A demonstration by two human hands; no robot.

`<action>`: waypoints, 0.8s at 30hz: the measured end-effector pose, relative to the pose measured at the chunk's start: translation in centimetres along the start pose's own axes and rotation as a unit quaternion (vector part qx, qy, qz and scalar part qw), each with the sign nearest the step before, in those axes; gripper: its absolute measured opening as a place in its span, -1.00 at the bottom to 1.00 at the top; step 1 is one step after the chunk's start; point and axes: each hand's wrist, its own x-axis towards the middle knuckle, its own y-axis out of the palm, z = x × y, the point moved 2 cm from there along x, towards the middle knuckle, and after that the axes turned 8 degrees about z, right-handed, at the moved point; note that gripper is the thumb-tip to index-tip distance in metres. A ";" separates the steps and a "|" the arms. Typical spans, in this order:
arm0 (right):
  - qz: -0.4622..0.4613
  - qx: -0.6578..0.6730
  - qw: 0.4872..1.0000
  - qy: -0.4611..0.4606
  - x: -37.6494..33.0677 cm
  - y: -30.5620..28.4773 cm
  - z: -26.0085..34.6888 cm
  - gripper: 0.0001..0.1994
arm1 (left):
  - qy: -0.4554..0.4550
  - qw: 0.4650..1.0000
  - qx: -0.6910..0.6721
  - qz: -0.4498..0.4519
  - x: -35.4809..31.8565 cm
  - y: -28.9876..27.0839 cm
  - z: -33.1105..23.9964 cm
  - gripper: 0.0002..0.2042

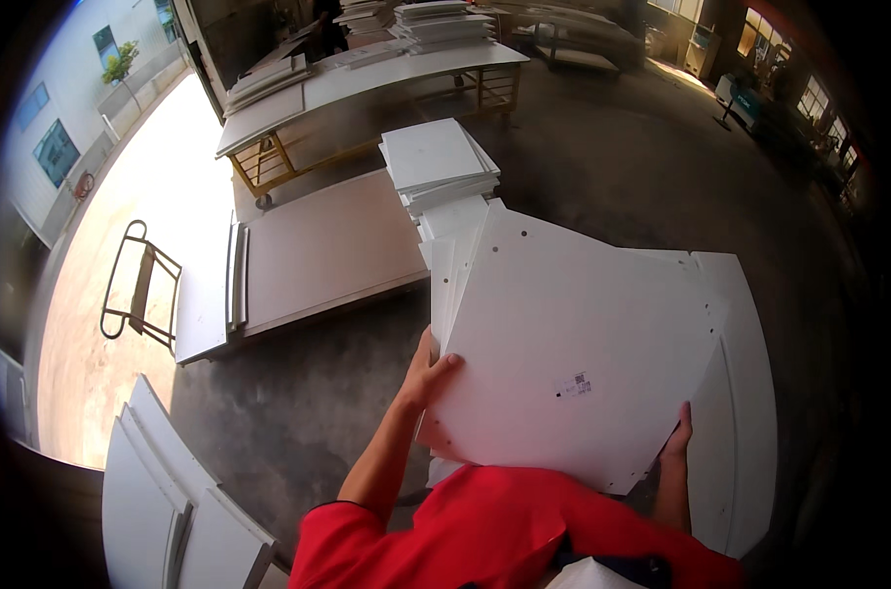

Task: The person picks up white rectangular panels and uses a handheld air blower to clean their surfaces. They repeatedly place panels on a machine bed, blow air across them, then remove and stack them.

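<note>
From the head view, a large white panel (573,344) is held up in front of the person's chest, above the concrete floor (298,402). It is tilted, its face turned up toward the camera. Its long axis runs from the near right corner by the red shirt (485,530) up and away to the far left corner, which bears a few small drilled holes. A small label sits on the face toward the near right.

The left hand (428,373) grips the panel's left edge, thumb lying over the top face and fingers tucked beneath, forearm rising from the lower edge and bent at the elbow. The right hand (678,437) clasps the near right edge, fingers curled round it from below, forearm almost upright.

Under the panel lies a stack of white boards (745,393) on the floor. Beyond its far corner stands a smaller pile of white panels (435,162). A long pale board (332,250) rests on the floor to the left.
</note>
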 end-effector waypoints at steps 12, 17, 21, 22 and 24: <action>0.184 -0.146 0.970 0.060 57.7 11.2 5.2 -0.36 | 0.089 0.979 -0.138 -0.123 38.1 -13.7 -0.3 0.04; 0.263 -0.194 0.930 0.168 77.0 16.6 4.0 -0.30 | 0.037 0.959 -0.204 -0.192 50.4 -20.0 -2.5 -0.03; 0.243 -0.189 0.923 0.233 89.8 25.1 1.4 -0.37 | 0.059 0.931 -0.236 -0.272 57.9 -24.1 -2.1 -0.11; 0.271 -0.203 0.906 0.254 93.8 26.4 0.2 -0.36 | 0.062 0.921 -0.247 -0.295 59.6 -25.1 -1.5 -0.13; 0.321 -0.226 0.869 0.300 102.1 27.9 -3.7 -0.34 | 0.077 0.900 -0.265 -0.337 62.8 -26.9 1.1 -0.15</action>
